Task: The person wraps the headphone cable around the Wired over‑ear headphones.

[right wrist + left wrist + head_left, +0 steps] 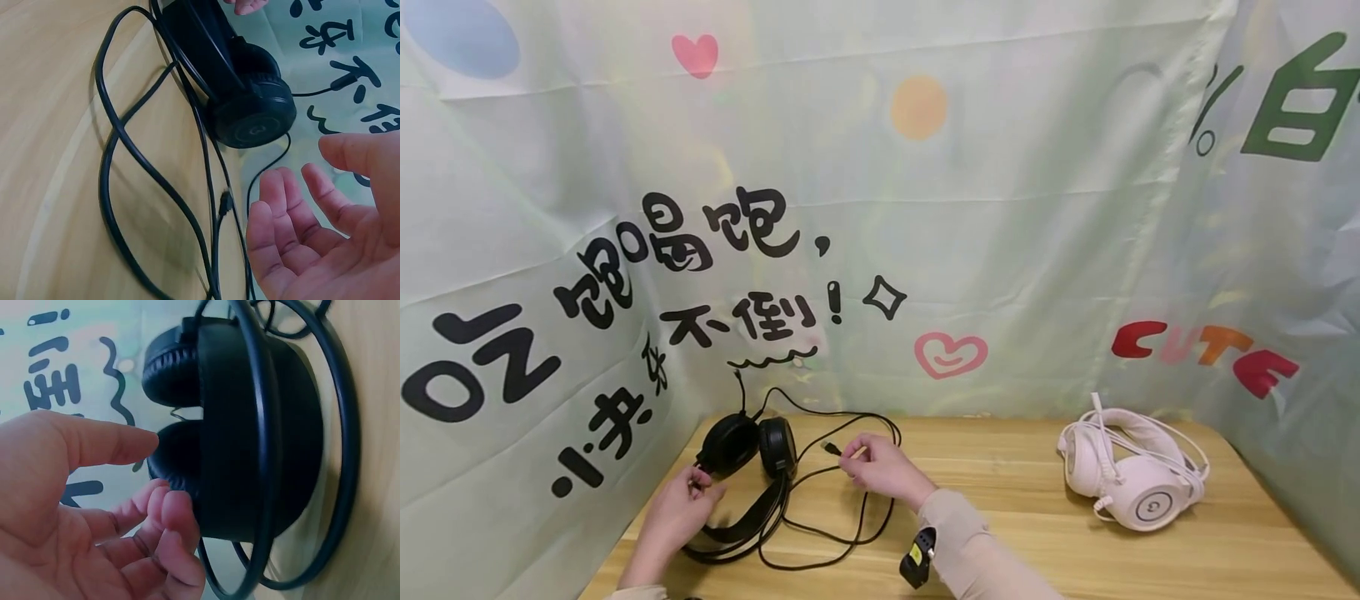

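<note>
A black over-ear headset (pixel 777 450) lies on the wooden table at the left, its headband toward the near side. My left hand (pixel 679 508) is beside its left ear cup (pixel 728 444); in the left wrist view the thumb and loosely bent fingers (pixel 178 509) are apart, with nothing between them. My right hand (pixel 880 468) hovers by the black USB plug (pixel 831 448) of the headset's cable. From the right wrist, that hand (pixel 325 231) shows spread, relaxed fingers, with the plug (pixel 225 204) lying outside them. Loops of black cable (pixel 820 567) spread between both hands.
A pink-white headset (pixel 1138 475) with its cord wound round it rests on the right of the table (pixel 1000 483). Printed cloth (pixel 1015 233) hangs behind and on both sides. A black device (pixel 917 558) is strapped to my right wrist.
</note>
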A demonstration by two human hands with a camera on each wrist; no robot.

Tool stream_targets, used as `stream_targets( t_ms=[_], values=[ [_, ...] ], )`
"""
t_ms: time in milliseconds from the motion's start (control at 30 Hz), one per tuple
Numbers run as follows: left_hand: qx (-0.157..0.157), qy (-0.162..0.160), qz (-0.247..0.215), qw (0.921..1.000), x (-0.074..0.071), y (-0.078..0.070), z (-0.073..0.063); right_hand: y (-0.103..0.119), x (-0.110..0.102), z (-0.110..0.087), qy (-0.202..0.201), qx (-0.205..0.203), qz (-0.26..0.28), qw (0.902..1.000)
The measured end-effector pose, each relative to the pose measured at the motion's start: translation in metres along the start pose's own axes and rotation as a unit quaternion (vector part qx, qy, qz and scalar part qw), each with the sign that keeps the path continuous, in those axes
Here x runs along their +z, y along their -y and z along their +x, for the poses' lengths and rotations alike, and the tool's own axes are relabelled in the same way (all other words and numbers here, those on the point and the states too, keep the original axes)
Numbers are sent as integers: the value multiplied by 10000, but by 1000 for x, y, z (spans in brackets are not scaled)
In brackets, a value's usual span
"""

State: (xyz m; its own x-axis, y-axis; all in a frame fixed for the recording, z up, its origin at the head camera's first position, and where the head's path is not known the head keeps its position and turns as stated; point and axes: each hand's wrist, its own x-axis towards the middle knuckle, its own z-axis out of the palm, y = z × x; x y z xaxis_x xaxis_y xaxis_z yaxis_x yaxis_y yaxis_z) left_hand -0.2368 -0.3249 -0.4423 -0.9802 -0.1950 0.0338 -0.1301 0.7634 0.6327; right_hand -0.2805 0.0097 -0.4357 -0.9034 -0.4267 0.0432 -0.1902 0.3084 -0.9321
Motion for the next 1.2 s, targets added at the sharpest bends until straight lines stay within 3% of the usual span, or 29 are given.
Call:
stream_targets(
  t_ms=[267,567,833,1200],
  values=[
    [-118,-10,619,9980,-3,14,2,-3,26,13,-63,128,153,9998],
    [-691,211,706,9949,-13,25,5,-3,51,22,27,337,54,9994],
    [-468,269,1167,9917,-12,22,9,-3,61,27,-99,527,49,9985],
    [-444,279,1242,9909,-7,21,8,0,78,32,-7,701,-387,9968]
  ],
)
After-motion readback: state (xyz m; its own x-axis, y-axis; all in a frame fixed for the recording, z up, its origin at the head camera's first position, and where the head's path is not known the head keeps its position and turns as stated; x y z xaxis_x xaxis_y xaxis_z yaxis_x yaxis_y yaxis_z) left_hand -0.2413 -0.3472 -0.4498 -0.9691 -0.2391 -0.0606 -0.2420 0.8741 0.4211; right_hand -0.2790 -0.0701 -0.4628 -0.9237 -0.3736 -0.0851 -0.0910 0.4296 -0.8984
